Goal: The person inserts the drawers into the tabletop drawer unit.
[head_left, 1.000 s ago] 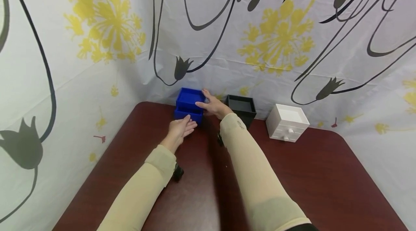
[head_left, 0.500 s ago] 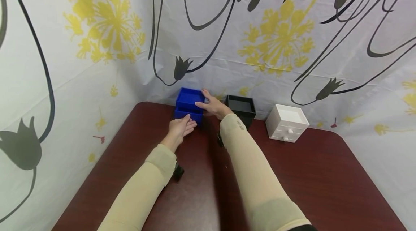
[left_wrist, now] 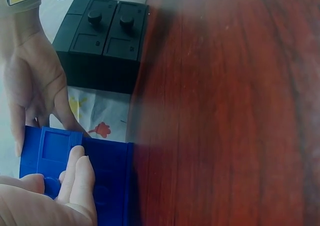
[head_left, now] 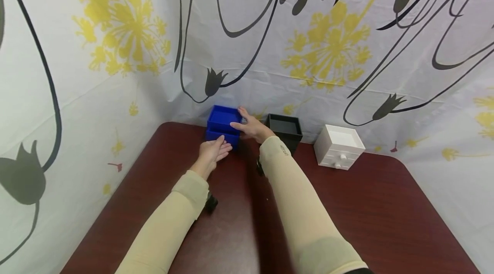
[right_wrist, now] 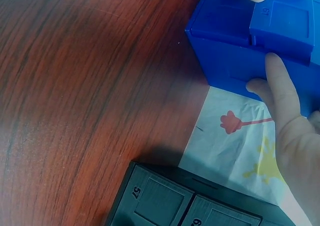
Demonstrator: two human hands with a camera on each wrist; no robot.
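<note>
A small blue drawer box (head_left: 224, 115) stands at the back left of the table, against the patterned cloth. Its upper drawer (right_wrist: 289, 23) juts out a little past the body, while the lower one sits flush. My left hand (head_left: 210, 154) is at the front of the box; in the left wrist view its thumb and fingers pinch the round knob (left_wrist: 51, 188) of that upper drawer. My right hand (head_left: 253, 128) is at the right side of the box, its extended fingers (right_wrist: 283, 85) touching the blue side wall.
Just right of the blue box stands a black drawer box (head_left: 284, 126), partly behind my right forearm. A white drawer box (head_left: 338, 147) with two knobs is further right. The dark red table (head_left: 347, 214) runs back to the patterned cloth (head_left: 239, 59).
The dark gap behind the blue drawer's front looks slightly narrower in the head view. Both hands keep their places on the box, and the head view has shifted very slightly.
</note>
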